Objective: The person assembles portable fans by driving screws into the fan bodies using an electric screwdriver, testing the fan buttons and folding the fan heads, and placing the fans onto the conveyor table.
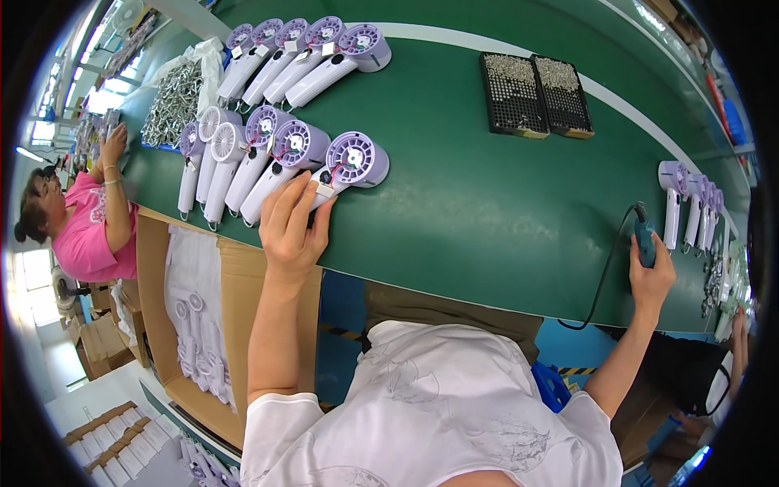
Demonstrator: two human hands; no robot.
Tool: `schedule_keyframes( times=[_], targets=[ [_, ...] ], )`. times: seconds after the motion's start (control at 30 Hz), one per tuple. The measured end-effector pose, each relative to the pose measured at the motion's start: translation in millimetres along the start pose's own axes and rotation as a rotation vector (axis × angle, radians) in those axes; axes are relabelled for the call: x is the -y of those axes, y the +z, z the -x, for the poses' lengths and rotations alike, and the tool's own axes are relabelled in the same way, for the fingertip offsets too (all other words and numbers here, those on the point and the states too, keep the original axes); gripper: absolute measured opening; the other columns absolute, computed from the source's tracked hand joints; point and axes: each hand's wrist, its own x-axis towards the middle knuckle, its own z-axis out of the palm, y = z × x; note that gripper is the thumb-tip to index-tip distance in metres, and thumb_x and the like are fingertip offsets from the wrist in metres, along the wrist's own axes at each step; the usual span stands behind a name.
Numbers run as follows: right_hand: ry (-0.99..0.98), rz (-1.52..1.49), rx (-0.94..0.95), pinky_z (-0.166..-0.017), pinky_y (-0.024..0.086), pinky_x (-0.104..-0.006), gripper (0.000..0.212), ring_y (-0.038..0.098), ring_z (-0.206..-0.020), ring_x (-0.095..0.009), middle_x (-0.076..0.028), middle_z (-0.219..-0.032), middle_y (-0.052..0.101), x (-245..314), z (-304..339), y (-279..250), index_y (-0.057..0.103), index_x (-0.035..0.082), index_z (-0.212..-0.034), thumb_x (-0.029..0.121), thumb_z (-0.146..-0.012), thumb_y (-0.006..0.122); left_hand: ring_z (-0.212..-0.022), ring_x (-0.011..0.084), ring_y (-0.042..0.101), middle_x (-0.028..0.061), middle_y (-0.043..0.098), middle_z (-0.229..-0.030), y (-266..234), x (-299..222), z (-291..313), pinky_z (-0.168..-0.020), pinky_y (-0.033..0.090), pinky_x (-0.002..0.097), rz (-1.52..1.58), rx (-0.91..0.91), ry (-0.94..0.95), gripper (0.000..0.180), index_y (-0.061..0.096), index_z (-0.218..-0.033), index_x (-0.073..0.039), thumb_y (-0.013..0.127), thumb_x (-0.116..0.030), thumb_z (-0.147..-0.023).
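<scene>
My left hand [292, 227] is closed around the white handle of a handheld fan [358, 159], at the right end of a row on the table. This fan's round lilac head shows its slotted face, and red wires show near its neck. In my right hand [652, 280] is a teal electric screwdriver [644, 245], held upright at the table's right side, with a black cable looping from its top. Beside my left hand lie several more white fans [300, 144] with lilac heads, some with exposed wires. My fingers partly hide the held fan's handle.
Another fan row [324, 77] lies farther back. Two black perforated trays [514, 122] hold small metal pieces. Far left is a heap of metal loops [172, 101]; more fans [673, 207] lie at right. An open carton [235, 284] stands below the table edge. A person in pink [97, 223] works at left.
</scene>
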Motion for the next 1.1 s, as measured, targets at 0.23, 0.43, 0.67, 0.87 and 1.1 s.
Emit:
schedule_keyframes(
  times=[0.23, 0.43, 0.67, 0.87, 1.1],
  targets=[
    [0.012, -0.015, 0.03, -0.077, 0.055, -0.0406, 0.033, 0.071, -0.089, -0.036, -0.018, -0.099, 0.073, 0, -1, -3, 0.069, -0.001, -0.111, 0.012, -0.083, 0.08, -0.095, 0.033, 0.069, 0.0156, 0.071, -0.111, -2, -2, -1, -0.081, 0.056, 0.0394, -0.007, 0.002, -0.012, 0.038, 0.069, -0.105, 0.002, 0.085, 0.0, -0.071],
    [0.006, -0.033, 0.014, -0.075, 0.055, -0.0403, 0.032, 0.071, -0.087, -0.037, -0.019, -0.097, 0.072, 4, -2, -5, 0.069, -0.001, -0.11, 0.012, -0.083, 0.08, -0.096, 0.0336, 0.069, 0.0161, 0.071, -0.11, -2, -2, -1, -0.083, 0.056, 0.0405, -0.028, -0.011, -0.014, 0.042, 0.068, -0.11, 0.003, 0.085, 0.0, -0.071],
    [0.066, -0.302, -0.091, -0.075, 0.056, -0.0324, 0.027, 0.072, -0.08, -0.02, -0.012, -0.09, 0.074, -4, -8, -30, 0.07, -0.003, -0.111, 0.005, -0.085, 0.077, -0.094, 0.0369, 0.068, 0.0188, 0.071, -0.106, -5, -4, -6, -0.082, 0.055, 0.0406, -0.074, 0.088, -0.062, 0.039, 0.065, -0.114, 0.008, 0.079, 0.001, -0.078],
    [0.148, -1.315, -0.184, -0.042, 0.041, -0.0245, 0.025, 0.05, -0.047, -0.01, -0.011, -0.083, 0.066, 66, -11, -61, 0.06, -0.009, -0.12, -0.004, -0.097, 0.052, -0.087, 0.0191, 0.071, 0.0168, 0.072, -0.107, 3, -69, -46, -0.077, 0.058, 0.0318, 1.165, 0.16, -1.034, 0.029, 0.066, -0.116, 0.012, 0.066, -0.01, -0.098],
    [0.567, -1.532, 0.366, -0.04, 0.044, -0.0286, 0.022, 0.057, -0.043, -0.015, -0.015, -0.079, 0.071, 208, -7, -41, 0.066, -0.007, -0.106, -0.001, -0.085, 0.07, -0.105, 0.0335, 0.069, 0.0263, 0.065, -0.12, 20, -176, -98, -0.09, 0.06, 0.0434, 1.795, 0.017, -1.116, 0.037, 0.058, -0.125, 0.014, 0.057, -0.016, -0.104]
  ],
)
